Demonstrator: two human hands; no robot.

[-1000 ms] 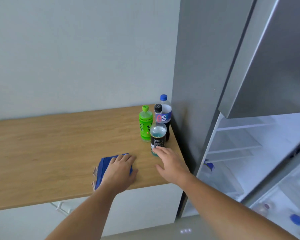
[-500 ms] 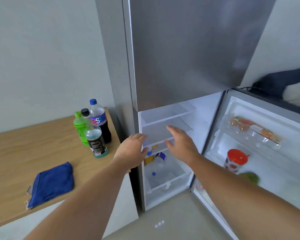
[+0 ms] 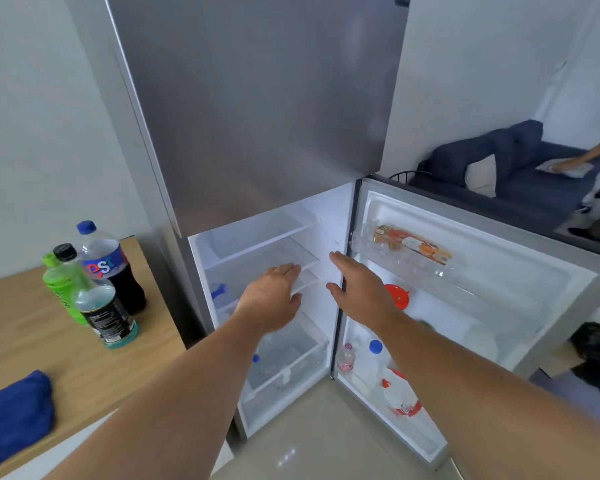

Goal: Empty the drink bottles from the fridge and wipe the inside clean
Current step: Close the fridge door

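The grey fridge stands with its lower door swung open to the right. My left hand and my right hand both reach toward the white shelves, empty, fingers apart. Three bottles stand on the wooden counter to the left: a green one, a dark cola bottle with a blue cap and a black-labelled one with blue liquid. Blue-capped bottles lie in the bottom drawer and stand in the door rack. A folded blue cloth lies on the counter's near edge.
The door racks hold an egg tray, a red-lidded cup and a red-and-white jug. A dark sofa with a person's arm over it is behind the door. Beige floor lies below.
I turned from the counter to the fridge. My left hand left the blue cloth and my right hand left the black-labelled bottle; both now reach into the open compartment.
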